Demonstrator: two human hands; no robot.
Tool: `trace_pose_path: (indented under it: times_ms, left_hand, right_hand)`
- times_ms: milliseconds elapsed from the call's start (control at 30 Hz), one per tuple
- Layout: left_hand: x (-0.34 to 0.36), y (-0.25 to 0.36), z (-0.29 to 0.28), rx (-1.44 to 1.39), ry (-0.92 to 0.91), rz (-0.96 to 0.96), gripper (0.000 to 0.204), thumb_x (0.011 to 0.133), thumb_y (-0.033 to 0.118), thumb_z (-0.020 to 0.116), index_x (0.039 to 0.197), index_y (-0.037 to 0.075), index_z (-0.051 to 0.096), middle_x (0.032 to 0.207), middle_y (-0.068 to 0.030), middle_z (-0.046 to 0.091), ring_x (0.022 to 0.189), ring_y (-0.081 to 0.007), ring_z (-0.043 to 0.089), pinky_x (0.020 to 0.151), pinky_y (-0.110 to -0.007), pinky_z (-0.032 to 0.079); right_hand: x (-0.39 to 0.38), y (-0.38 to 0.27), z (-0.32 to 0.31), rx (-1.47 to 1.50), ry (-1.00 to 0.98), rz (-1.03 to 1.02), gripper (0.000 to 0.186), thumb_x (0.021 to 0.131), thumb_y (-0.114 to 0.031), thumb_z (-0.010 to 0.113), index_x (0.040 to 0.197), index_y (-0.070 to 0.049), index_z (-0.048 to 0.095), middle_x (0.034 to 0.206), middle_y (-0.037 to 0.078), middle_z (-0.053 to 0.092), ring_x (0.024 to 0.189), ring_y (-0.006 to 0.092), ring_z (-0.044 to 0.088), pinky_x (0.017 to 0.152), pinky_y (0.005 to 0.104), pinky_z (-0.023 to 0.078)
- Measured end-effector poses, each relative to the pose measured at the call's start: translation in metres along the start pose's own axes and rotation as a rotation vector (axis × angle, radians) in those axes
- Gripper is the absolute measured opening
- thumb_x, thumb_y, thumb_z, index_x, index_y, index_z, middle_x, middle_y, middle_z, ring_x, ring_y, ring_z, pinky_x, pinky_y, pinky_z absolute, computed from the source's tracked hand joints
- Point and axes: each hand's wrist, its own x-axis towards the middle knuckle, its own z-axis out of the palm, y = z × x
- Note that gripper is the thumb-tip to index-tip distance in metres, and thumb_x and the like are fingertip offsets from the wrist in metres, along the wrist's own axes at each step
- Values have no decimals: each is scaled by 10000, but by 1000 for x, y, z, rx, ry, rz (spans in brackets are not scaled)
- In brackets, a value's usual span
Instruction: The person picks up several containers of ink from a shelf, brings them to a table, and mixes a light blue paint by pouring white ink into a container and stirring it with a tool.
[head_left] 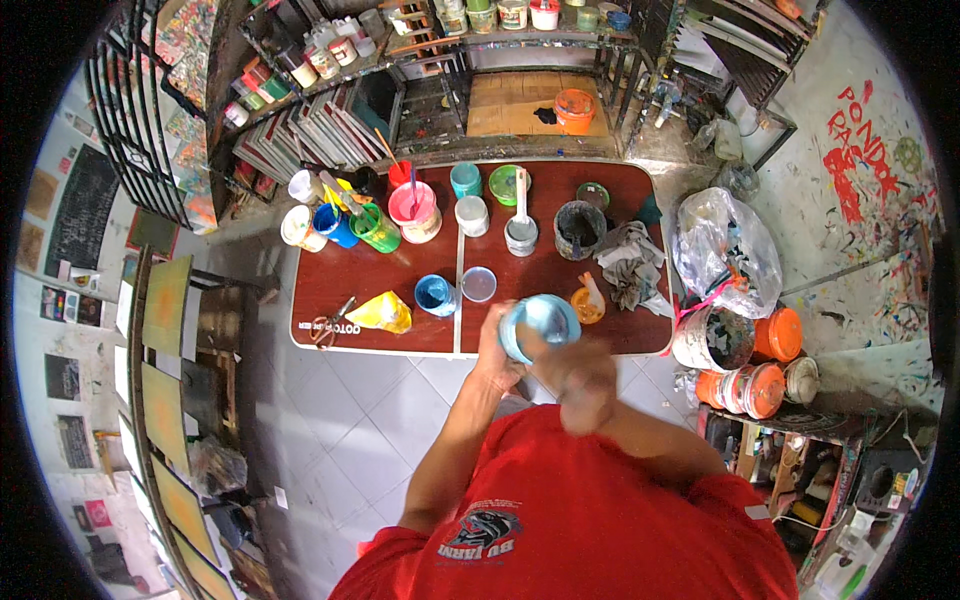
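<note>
A light-blue tub (516,338) with pale blue stuff inside is held off the table's near edge. My left hand (494,345) is wrapped round its left side. Over the tub's near right side is my right hand (585,385), smeared by motion; its fingers and anything in them cannot be made out. Just beyond, on the dark red table (390,270), are a blue paint pot (436,296) and a round clear lid (479,284). To the right of the tub lies an orange lid (588,304) with something pale on it.
Paint pots, a pink bucket (414,210) and a white tub with a brush (521,236) line the table's far side. Scissors (333,325) and a yellow bag (382,313) lie front left. A grey rag (636,268) lies right; orange-lidded buckets (778,334) stand beyond.
</note>
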Motion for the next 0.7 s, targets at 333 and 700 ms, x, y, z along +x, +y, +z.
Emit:
trace_pose_path:
  times_ms: [333, 700]
  left_hand:
    - [6, 10, -14, 54, 28, 51, 550, 899, 478, 395, 1135, 38, 626, 1092, -135, 675, 989, -300, 648, 903, -451, 512]
    - [12, -14, -28, -19, -38, 38, 546, 905, 482, 405, 1150, 52, 634, 1133, -130, 668, 1056, -295, 626, 961, -456, 482]
  right_hand:
    - [6, -2, -13, 209, -38, 503, 208, 749, -274, 653, 689, -89, 581, 637, 88, 579, 523, 285, 527, 517, 374, 407]
    - [42, -54, -19, -211, -41, 453, 199, 793, -168, 546, 613, -108, 484, 546, 77, 486, 487, 281, 510, 486, 424, 360]
